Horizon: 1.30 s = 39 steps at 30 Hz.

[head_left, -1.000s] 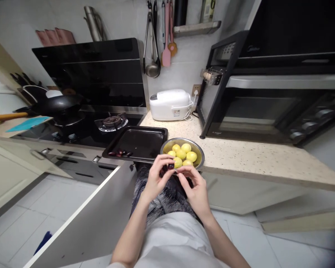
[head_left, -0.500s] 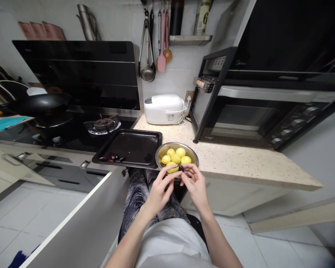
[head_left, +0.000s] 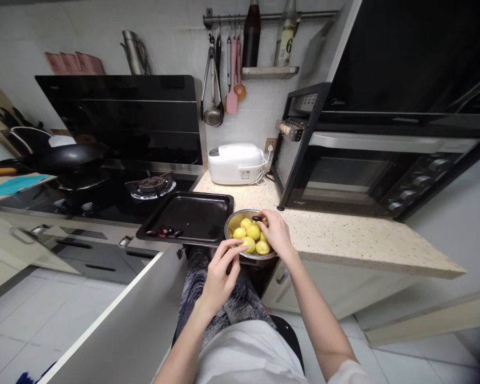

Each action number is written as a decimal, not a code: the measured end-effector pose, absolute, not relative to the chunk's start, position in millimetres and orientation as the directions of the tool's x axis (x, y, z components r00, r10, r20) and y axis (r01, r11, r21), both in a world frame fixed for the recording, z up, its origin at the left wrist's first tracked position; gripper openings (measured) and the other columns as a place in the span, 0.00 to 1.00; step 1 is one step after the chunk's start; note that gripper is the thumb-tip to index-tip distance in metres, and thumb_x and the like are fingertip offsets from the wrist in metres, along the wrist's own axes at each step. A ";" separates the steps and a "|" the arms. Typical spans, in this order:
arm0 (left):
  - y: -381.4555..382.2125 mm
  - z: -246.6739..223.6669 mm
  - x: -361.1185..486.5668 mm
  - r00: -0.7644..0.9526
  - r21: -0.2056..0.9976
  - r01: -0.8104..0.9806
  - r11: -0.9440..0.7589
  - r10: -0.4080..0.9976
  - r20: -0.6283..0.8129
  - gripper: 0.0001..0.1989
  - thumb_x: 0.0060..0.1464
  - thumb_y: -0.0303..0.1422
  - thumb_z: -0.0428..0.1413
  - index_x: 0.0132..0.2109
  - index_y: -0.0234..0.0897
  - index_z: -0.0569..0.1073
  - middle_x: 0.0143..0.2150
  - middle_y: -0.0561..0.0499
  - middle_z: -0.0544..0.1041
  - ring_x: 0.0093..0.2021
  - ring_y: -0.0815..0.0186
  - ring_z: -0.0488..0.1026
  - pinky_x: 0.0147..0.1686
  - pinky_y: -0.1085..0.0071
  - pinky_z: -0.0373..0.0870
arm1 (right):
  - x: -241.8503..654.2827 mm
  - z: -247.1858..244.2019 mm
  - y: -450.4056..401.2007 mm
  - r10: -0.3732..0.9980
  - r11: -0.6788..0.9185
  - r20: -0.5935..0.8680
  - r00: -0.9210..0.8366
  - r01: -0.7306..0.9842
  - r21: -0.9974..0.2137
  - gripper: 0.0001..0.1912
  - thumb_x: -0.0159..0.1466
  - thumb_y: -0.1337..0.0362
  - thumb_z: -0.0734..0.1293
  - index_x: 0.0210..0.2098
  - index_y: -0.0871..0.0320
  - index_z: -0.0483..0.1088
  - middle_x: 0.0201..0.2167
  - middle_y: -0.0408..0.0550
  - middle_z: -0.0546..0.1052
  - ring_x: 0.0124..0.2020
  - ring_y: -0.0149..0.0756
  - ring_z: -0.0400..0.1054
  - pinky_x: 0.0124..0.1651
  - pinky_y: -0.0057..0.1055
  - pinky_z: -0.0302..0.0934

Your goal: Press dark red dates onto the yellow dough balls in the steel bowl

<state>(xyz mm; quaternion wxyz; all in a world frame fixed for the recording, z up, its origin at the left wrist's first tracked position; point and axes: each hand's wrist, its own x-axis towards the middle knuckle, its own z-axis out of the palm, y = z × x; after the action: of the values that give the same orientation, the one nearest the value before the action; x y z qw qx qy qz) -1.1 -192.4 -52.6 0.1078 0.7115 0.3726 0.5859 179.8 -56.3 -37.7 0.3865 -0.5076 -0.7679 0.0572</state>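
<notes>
My right hand (head_left: 275, 230) reaches over the far right side of a steel bowl (head_left: 229, 226). Its fingertips pinch a small dark oval fruit, like a grape (head_left: 256, 218). Several round yellow fruits (head_left: 247, 245), perhaps lemons, fill the bowl; my right hand covers some of them. At the bowl's near left edge is my left hand (head_left: 221, 271), its fingers bent and apart with nothing visible between them. Left of the bowl, a black baking tray (head_left: 196, 216) carries several dark red and black oval grapes (head_left: 165, 231) in its near left corner.
A white appliance (head_left: 237, 164) with a cord stands against the wall. An oven (head_left: 348, 173) is on the right, a gas burner (head_left: 152, 185) and a wok (head_left: 70, 154) on the left. An open cabinet door (head_left: 120, 320) juts out below the tray.
Both hands were together in front of the bowl around the grape. My right hand has carried it forward over the bowl; my left hand has separated and moved slightly left and down.
</notes>
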 end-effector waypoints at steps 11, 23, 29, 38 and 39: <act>-192.6 -50.9 0.9 0.059 0.566 0.398 -0.722 0.636 0.770 0.20 0.69 0.23 0.49 0.59 0.46 0.77 0.53 0.44 0.77 0.53 0.61 0.77 0.55 0.62 0.77 | 172.9 -44.5 -51.8 0.815 0.505 0.519 -0.257 0.755 -0.419 0.07 0.68 0.70 0.64 0.39 0.54 0.75 0.42 0.51 0.79 0.49 0.44 0.70 0.51 0.39 0.64; -189.0 -58.4 4.5 -0.013 0.651 0.369 -0.663 0.697 0.717 0.18 0.70 0.26 0.51 0.62 0.44 0.71 0.52 0.45 0.76 0.43 0.66 0.76 0.37 0.74 0.75 | 182.0 -36.1 -107.9 0.741 0.606 0.650 -0.170 0.587 -0.537 0.10 0.71 0.67 0.61 0.41 0.54 0.75 0.41 0.52 0.80 0.47 0.46 0.72 0.50 0.43 0.66; -190.3 -70.9 10.2 -0.057 0.735 0.283 -0.617 0.754 0.655 0.24 0.71 0.30 0.51 0.70 0.47 0.60 0.58 0.43 0.75 0.46 0.65 0.77 0.34 0.75 0.74 | 172.8 -37.3 -164.4 0.662 0.739 0.702 -0.263 0.385 -0.552 0.09 0.73 0.67 0.64 0.47 0.52 0.76 0.43 0.49 0.80 0.48 0.42 0.73 0.55 0.41 0.66; -194.7 -72.0 10.6 0.048 0.740 0.244 -0.626 0.770 0.636 0.29 0.72 0.31 0.49 0.74 0.51 0.53 0.69 0.43 0.68 0.68 0.59 0.69 0.67 0.58 0.68 | 176.0 -33.1 -179.8 0.602 0.793 0.604 -0.523 0.302 -0.529 0.22 0.73 0.70 0.62 0.63 0.46 0.71 0.60 0.50 0.74 0.63 0.42 0.67 0.66 0.46 0.64; -195.0 -71.6 10.5 0.063 0.744 0.236 -0.625 0.774 0.630 0.29 0.72 0.31 0.50 0.75 0.52 0.52 0.69 0.43 0.67 0.69 0.59 0.67 0.69 0.57 0.65 | 177.3 -33.7 -179.8 0.593 0.799 0.598 -0.539 0.299 -0.522 0.23 0.73 0.70 0.62 0.64 0.47 0.71 0.61 0.50 0.74 0.64 0.42 0.66 0.67 0.47 0.63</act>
<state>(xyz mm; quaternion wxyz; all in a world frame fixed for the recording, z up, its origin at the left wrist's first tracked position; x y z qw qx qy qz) 10.5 -195.0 -71.6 0.2322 0.6912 0.3653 0.5787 177.3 -179.8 -33.7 0.4037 -0.2598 -0.8581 0.1822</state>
